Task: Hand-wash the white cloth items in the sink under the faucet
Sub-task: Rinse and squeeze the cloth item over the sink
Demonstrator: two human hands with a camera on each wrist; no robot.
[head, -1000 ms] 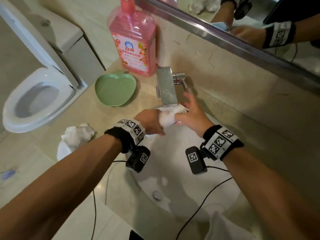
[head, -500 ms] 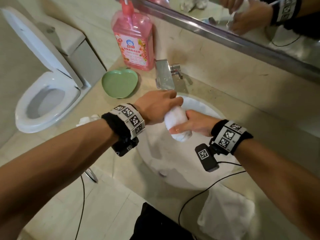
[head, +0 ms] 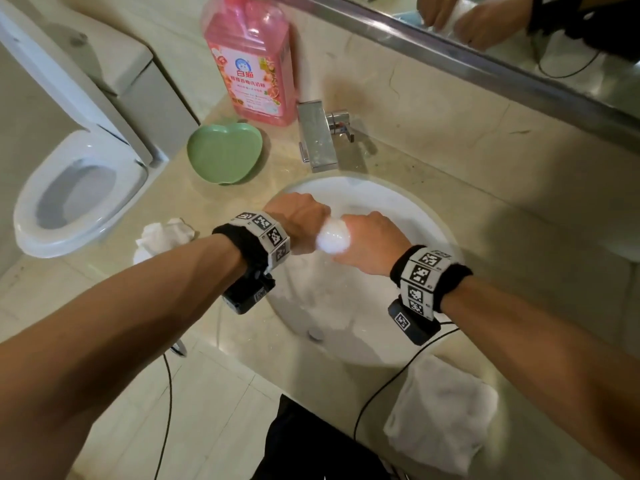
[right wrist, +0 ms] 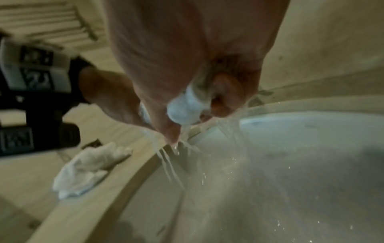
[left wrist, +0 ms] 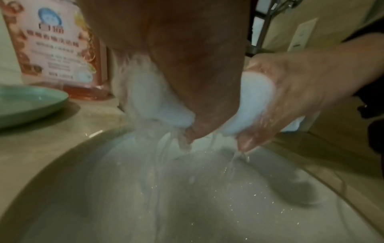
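A wet white cloth [head: 332, 239] is bunched into a roll between both hands over the white sink bowl [head: 408, 209]. My left hand [head: 301, 220] grips its left end and my right hand [head: 369, 242] grips its right end. Water streams from the cloth [left wrist: 160, 105] into the bowl in both wrist views, past the white wad [right wrist: 182, 110] in my right fist. The chrome faucet [head: 317, 140] stands behind the bowl, some way beyond the hands. A crumpled white cloth [head: 162, 235] lies on the counter left of the sink, and another white cloth [head: 440, 410] lies at the front right.
A pink soap bottle [head: 252, 60] and a green apple-shaped dish [head: 223, 152] sit on the beige counter left of the faucet. An open toilet [head: 76, 199] stands at the far left. A mirror [head: 519, 26] runs along the back wall. Black cables [head: 391, 375] hang over the counter's front edge.
The hands moved the cloth from under the faucet back toward the middle of the bowl and now squeeze it into a tight roll, with water running out.
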